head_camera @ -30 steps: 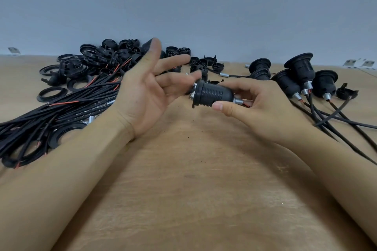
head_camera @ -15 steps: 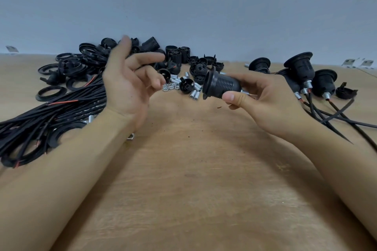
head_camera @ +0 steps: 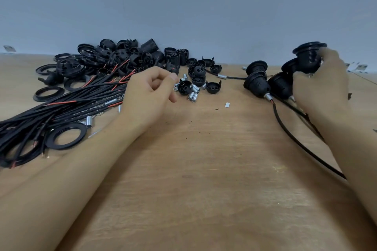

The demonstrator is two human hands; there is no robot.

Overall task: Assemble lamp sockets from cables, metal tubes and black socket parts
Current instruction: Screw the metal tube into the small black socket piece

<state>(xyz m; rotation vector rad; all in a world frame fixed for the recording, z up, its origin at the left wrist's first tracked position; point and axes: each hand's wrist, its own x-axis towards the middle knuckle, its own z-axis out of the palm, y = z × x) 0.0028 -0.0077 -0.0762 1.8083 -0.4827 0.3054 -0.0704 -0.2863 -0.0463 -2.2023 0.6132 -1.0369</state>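
**Finished socket near the pile, cable trailing loose**

The right hand (head_camera: 322, 85) gripped a finished socket (head_camera: 309, 57) at about two o'clock on the worktop (head_camera: 204, 169), fingers curled round its threaded body, just above the group of finished sockets (head_camera: 257, 83) lying there. Its cable (head_camera: 295, 140) ran back toward the right forearm across bare wood. The left hand (head_camera: 149, 93) hovered at about eleven o'clock with fingers loosely curled and nothing visibly in it, just beside the small metal tubes (head_camera: 193, 96) and a black cap (head_camera: 184, 87), with the bundle of cables (head_camera: 61, 112) at nine o'clock and the heap of black socket parts (head_camera: 122, 57) beyond.

The likeliest trouble lay on the right. If the socket were set down carelessly it could knock the sockets already there and roll them, and the trailing cable could snag under the forearm and drag the piece back out. On the left, the tubes were round and lay loose, so a hasty reach could scatter them across the worktop. The cables lay tangled together, and pulling one might have drawn several along, or hooked the ring (head_camera: 65, 135) lying among them.
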